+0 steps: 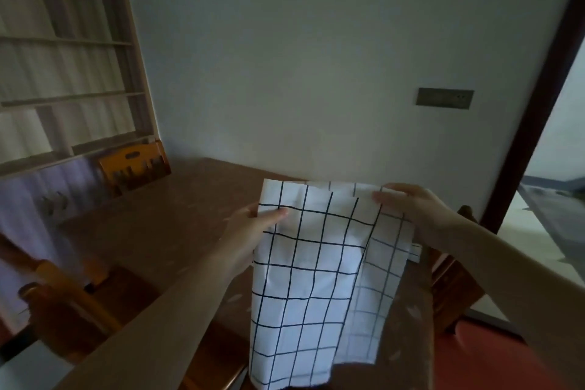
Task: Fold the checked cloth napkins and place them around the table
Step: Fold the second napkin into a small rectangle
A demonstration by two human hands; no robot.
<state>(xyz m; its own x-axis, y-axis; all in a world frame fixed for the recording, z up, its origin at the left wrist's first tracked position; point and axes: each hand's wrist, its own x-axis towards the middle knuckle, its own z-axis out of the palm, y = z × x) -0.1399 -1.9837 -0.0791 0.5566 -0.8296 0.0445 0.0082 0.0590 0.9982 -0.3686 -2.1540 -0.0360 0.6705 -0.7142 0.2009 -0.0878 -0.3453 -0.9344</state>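
A white napkin with a dark check (313, 275) hangs in the air above the near right part of the brown table (177, 225). My left hand (253, 228) pinches its upper left edge, thumb on the front of the cloth. My right hand (408, 209) grips the upper right corner, fingers curled over the top edge. The cloth is doubled: a front layer hangs to the bottom of the view and a second layer shows behind it on the right.
Wooden chairs stand around the table: one at the far left (136, 165), one at the near left (60, 288), one at the right (456, 279). A shelf unit (69, 57) fills the left wall. A dark door frame (535, 104) rises at right.
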